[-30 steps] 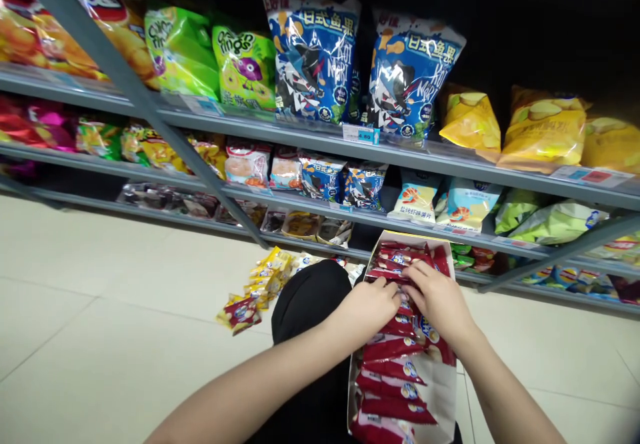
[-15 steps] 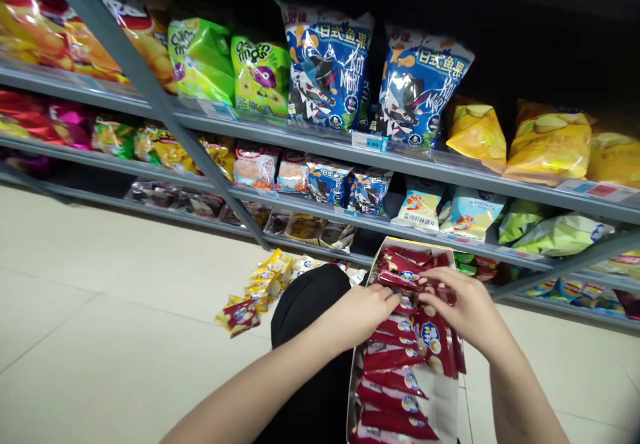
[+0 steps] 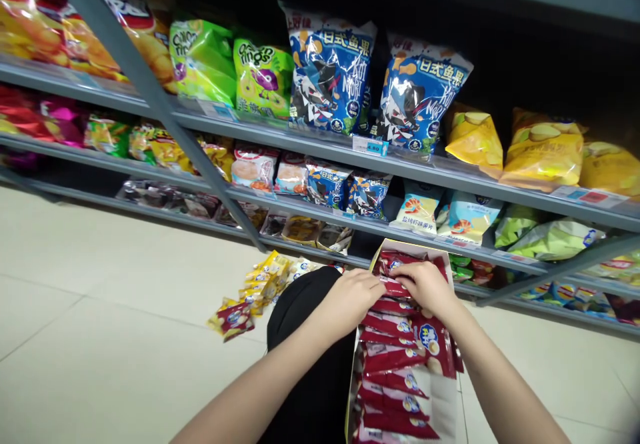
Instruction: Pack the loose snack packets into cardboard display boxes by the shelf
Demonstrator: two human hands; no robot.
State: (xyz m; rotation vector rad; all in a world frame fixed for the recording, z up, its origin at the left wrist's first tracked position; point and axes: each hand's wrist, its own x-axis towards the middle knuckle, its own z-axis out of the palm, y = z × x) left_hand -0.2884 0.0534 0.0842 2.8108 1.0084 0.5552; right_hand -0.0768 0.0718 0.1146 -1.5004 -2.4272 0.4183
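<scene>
An open white cardboard box stands before me, tightly filled with small dark red snack packets set on edge in a row. At its far end, my left hand reaches over the left wall, its fingers closed on the left end of one red snack packet. Across from it, my right hand grips the same packet's right side, with fingers bent and tips partly hidden. One larger-looking red packet lies face up along the right side of the box.
My black-clad knee is left of the box. Yellow packets and a red-and-yellow packet lie on the tiled floor. Ahead, a grey shelf rack carries blue chip bags, green bags and yellow bags.
My right hand has moved left and inward, from spread fingers above the packets to a grip close beside my left hand. The left hand has shifted slightly left and up.
</scene>
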